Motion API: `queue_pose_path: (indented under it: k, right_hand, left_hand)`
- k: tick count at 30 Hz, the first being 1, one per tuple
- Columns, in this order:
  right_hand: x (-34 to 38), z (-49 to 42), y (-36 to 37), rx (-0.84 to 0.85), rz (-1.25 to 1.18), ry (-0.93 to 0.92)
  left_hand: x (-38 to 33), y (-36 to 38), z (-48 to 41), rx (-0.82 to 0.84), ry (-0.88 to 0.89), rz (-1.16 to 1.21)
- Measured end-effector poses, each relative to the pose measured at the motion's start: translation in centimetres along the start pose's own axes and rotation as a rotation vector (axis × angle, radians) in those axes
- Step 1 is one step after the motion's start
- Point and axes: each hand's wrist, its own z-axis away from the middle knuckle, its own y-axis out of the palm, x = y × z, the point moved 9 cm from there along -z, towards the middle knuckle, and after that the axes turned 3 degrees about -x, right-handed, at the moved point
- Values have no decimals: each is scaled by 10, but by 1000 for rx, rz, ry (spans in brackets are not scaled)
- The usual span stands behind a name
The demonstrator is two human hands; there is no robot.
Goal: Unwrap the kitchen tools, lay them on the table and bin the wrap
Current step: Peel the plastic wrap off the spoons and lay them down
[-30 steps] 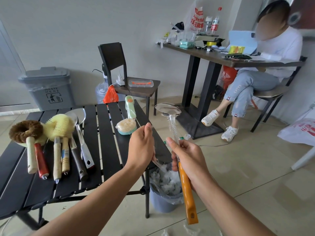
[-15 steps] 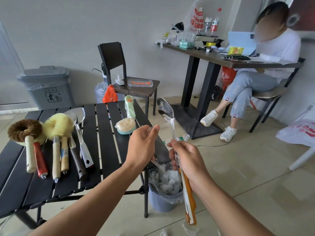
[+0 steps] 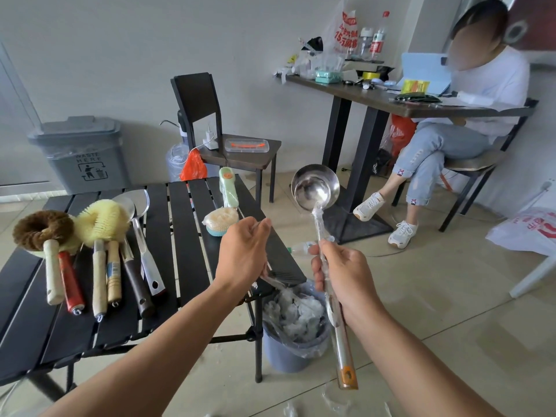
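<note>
My right hand (image 3: 343,275) grips the handle of a steel ladle (image 3: 316,188), held upright over the floor with its bowl facing me; clear wrap still clings to the shaft and handle. My left hand (image 3: 243,251) pinches a strip of clear plastic wrap (image 3: 275,281) that trails down toward the small blue bin (image 3: 288,353), which holds crumpled wrap. On the black slatted table (image 3: 186,266) lie several unwrapped tools: a brown brush (image 3: 42,227), a yellow brush (image 3: 102,218), a metal spatula (image 3: 147,260) and a green-handled sponge brush (image 3: 224,206).
A grey waste bin (image 3: 81,152) stands by the wall. A dark chair (image 3: 210,127) with a plastic box is behind the table. A person sits at a cluttered desk (image 3: 406,103) at the right. Scraps of wrap lie on the tiled floor (image 3: 436,311).
The ladle has turned in my right hand, so its bowl now faces me and stands higher. My left hand has lifted slightly, still pinching the wrap.
</note>
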Motion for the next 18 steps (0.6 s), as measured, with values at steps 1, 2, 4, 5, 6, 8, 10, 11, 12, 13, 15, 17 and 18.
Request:
queue_pose_path:
  k: [1,2,4,5,6,8,10,11,12,13,15,17,18]
  right_hand:
    - [-1,-1,-1,-4,-3,17]
    - [-1,-2,-2,-3,-14,33]
    - [-2,-3,0,16,-49,64]
    - [-3,-3,1,28,-67,78]
    - [-4,-2,3,41,-77,90]
    - [-7,-2,6,74,-61,100]
    - [-9,-1,11,114,-57,93]
    - [-9,1,12,130,-69,90]
    - [-8,2,13,136,-69,81]
    - [-7,2,12,123,-27,54]
    - [-2,1,6,63,176,-35]
    - [-1,0,3,25,318,-87]
    - [-1,1,4,24,332,-91]
  left_hand:
    - [0,-1,-1,2,1,-7]
    - [1,-1,-3,3,3,-6]
    - [1,-1,-4,5,4,1]
    - [2,-2,-5,2,3,4]
    - [2,-2,-5,-4,4,5]
    - [3,-4,-4,-30,9,-3]
    - [4,-5,-3,-48,16,-7]
    - [5,-5,-3,-48,12,-4]
    - [7,-3,-3,-35,3,0]
    - [9,-1,-3,-16,-7,1]
    - [14,3,-3,22,-25,-9]
    - [23,8,-3,65,-60,-25]
    - [26,12,-2,103,-74,-39]
